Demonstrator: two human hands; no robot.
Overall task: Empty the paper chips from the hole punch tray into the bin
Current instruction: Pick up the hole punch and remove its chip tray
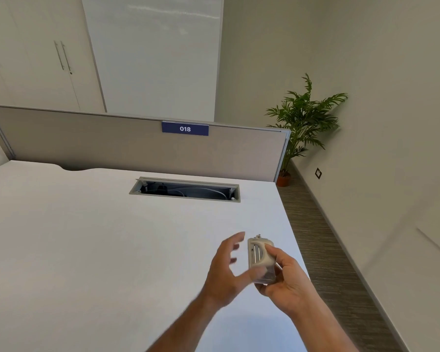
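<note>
- Mostly, a large white flat desk top (87, 250) is filling the lower left of the head view, running to an edge on the right.
- A grey fabric divider panel (112, 146) is standing along the desk's far edge, carrying a small blue rectangular label (185, 128) reading 018 at its top rim.
- White tall cabinet doors (36, 59) with slim metal handles are showing behind the panel, next to a pale glossy wall board (153, 54).
- Striped brown-grey carpet floor (328, 250) is running along the desk's right side, against a plain off-white wall.
- A green leafy palm-like plant in a terracotta pot (304, 118) is standing on the floor in the corner, past the panel's right end.
- A grey-framed rectangular cable opening (184, 189) is sitting in the desk near the panel, with cables lying inside.
- The right hand (287, 283) is gripping a small beige-grey plastic hole punch with metal parts (261, 255), fingers wrapped round its lower half, holding it above the desk near the right edge.
- The left hand (226, 270) is hovering just beside the punch, fingers spread and blurred; its thumb is reaching to the punch's lower end, contact unclear.
- Can't tell whether the chip tray is on or off the punch.
</note>
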